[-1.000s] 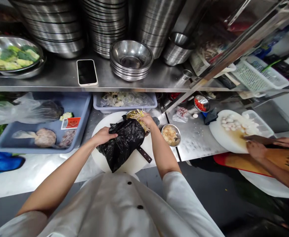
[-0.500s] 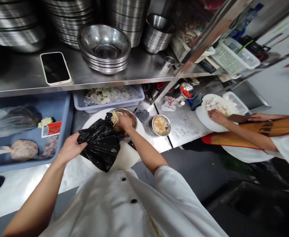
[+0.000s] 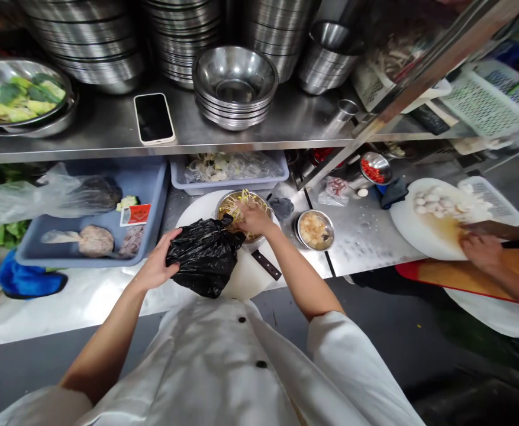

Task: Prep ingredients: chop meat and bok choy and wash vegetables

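Observation:
My left hand [image 3: 158, 261] grips the left side of a black plastic bag [image 3: 203, 257], thumb below and fingers above. The bag's gathered mouth points toward a steel bowl [image 3: 219, 208] of bean sprouts [image 3: 229, 206]. In that bowl, my right hand [image 3: 254, 218] is closed around some of the sprouts, its fingertips partly hidden among them. Beneath the bowl and bag lies a round white cutting board [image 3: 192, 213]. A knife's dark riveted handle [image 3: 266, 265] sticks out past the board, by my right forearm.
Right of the board stand a grey cloth [image 3: 281, 207] and a small bowl of pale pieces [image 3: 315, 229]. Blue trays [image 3: 156, 236] hold bagged food at left. Overhead, a steel shelf [image 3: 103, 141] carries bowls and a phone [image 3: 154, 118]. A co-worker's hand [image 3: 481, 248] works at another board.
The view has shifted left, bringing a bowl of broccoli into sight. My right hand stays in the sprouts, more of which show now. The bag has lifted slightly off the bowl's edge.

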Tool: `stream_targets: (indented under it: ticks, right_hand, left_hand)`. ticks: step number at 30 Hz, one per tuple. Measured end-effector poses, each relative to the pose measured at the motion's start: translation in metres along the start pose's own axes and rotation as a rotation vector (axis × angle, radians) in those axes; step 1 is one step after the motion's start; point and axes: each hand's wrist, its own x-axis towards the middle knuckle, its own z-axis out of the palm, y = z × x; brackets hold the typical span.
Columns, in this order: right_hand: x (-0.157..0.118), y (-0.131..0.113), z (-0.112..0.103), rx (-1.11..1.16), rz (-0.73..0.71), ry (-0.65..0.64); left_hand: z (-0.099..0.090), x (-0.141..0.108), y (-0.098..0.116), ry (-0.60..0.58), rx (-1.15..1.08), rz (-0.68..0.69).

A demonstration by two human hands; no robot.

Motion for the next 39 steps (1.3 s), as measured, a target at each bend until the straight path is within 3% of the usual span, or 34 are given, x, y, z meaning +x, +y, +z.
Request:
stream_targets:
  ticks: [2,4,7,10,12,14,17,21,25,28,31,35,39]
  right_hand:
    - [-0.004,-0.008,0.014,-0.032,0.010,-0.015]
    - [-0.006,-0.011,0.019,-0.058,0.005,-0.026]
    - [-0.007,-0.009,0.011,-0.050,-0.021,-0.020]
    - [-0.007,-0.008,-0.002,-0.039,-0.140,0.067]
    - [-0.006,-0.010,-0.005,-0.023,-0.351,0.066]
    - [-0.005,-0.013,-0.001,-0.016,-0.520,-0.021]
    - [-0.004,-0.011,0.009,-0.015,-0.553,-0.133]
    - [-0.001,-0.001,0.018,0.045,-0.569,-0.162]
    - [0.003,0.000,0.022,0.015,-0.617,-0.162]
    - [0.005,0.003,0.022,0.081,-0.646,-0.074]
    - [0.008,0.017,0.017,0.288,-0.590,0.057]
    - [0.011,0.035,0.017,0.548,-0.428,0.240]
    - [0.009,0.032,0.024,0.487,-0.173,0.425]
  left_hand:
    - [-0.001,-0.002,0.008,0.029,0.057,-0.077]
    - [-0.002,-0.006,0.028,0.136,0.177,-0.123]
    - [0.002,-0.005,0.077,0.251,0.317,0.027]
    - [0.020,0.013,0.119,0.102,0.390,0.236]
    - [0.036,0.030,0.130,-0.023,0.490,0.233]
    - [0.049,0.041,0.126,-0.132,0.590,0.181]
    - [0.051,0.038,0.104,-0.252,0.642,0.173]
    - [0.033,0.013,0.078,-0.230,0.669,0.172]
    - [0.017,-0.004,0.070,-0.148,0.687,0.117]
    - [0.013,-0.011,0.069,-0.079,0.658,0.086]
    - [0.014,-0.016,0.070,-0.033,0.614,0.070]
    - [0.020,-0.020,0.070,-0.001,0.574,0.051]
    - [0.020,-0.020,0.071,0.024,0.555,0.012]
